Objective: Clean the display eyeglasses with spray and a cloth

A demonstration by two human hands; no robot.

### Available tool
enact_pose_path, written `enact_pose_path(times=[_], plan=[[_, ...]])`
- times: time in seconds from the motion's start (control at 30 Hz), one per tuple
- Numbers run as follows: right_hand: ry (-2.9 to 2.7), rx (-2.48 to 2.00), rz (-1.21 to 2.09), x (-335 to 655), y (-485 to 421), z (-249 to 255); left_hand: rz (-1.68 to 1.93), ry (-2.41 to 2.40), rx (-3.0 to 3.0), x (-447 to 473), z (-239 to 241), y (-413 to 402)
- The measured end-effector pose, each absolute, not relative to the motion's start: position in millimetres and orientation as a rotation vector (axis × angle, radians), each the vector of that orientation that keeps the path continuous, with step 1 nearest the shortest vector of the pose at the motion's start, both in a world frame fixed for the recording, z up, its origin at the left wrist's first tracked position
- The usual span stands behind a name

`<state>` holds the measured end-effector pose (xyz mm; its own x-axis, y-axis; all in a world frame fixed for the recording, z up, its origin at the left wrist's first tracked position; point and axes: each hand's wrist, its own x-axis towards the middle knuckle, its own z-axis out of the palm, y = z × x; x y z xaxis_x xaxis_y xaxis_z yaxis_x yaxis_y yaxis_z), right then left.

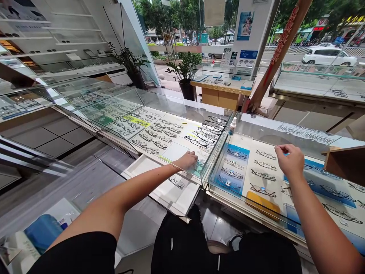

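My left hand reaches over the pulled-out white drawer into the near end of the glass display case. Its fingers curl downward beside eyeglasses there; what they hold, if anything, is hidden. One pair of eyeglasses lies in the drawer. My right hand is raised above the right-hand glass case, thumb and fingertips pinched together. Anything between those fingertips is too small to make out. Beneath it are rows of eyeglasses, and a small spray bottle stands on the glass to its left.
Many frames fill the left case, with a white card among them. A yellow pouch and a blue display board lie in the right case. A brown wooden box sits at far right. Potted plants stand behind.
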<state>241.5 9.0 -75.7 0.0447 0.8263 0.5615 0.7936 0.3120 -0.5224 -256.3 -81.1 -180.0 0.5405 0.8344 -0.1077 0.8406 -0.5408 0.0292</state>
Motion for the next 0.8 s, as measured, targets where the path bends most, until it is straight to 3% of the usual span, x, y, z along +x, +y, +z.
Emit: enact_pose_path(times=[0.8], plan=[[-1.733, -1.508, 0.077, 242, 9, -73, -0.069, 1.504, 2.706, -257, -166, -81]])
